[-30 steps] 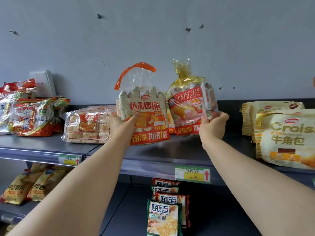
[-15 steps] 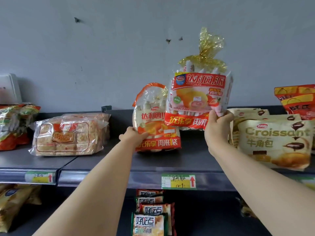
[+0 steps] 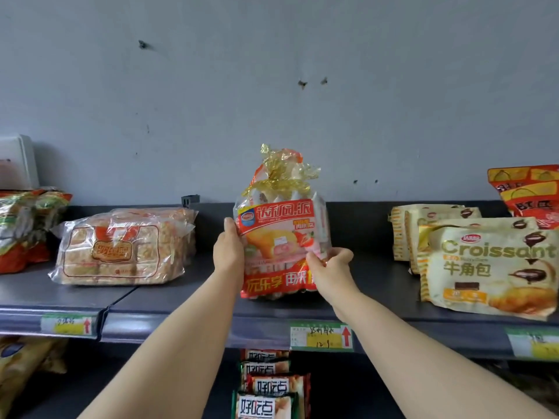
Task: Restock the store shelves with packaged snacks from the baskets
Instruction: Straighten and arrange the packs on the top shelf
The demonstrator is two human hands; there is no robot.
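A red-and-clear bag of small pies with a gold tied top [image 3: 281, 237] stands upright on the dark grey shelf [image 3: 187, 300], in the middle. My left hand [image 3: 229, 247] grips its left edge. My right hand [image 3: 328, 266] pinches its lower right side. A second similar bag with an orange handle [image 3: 295, 155] stands right behind it, almost fully hidden.
A clear pack of square crackers [image 3: 121, 246] lies to the left, with red-green bags [image 3: 27, 225] beyond. Croissant bags [image 3: 487, 264] stand at right under a red-orange bag [image 3: 526, 192]. Price tags [image 3: 320, 335] line the shelf edge. Cookie packs [image 3: 269, 385] fill the lower shelf.
My right hand brought the gold-topped bag down from the air and set it in front of the orange-handled bag. My left hand moved from that rear bag onto the front one.
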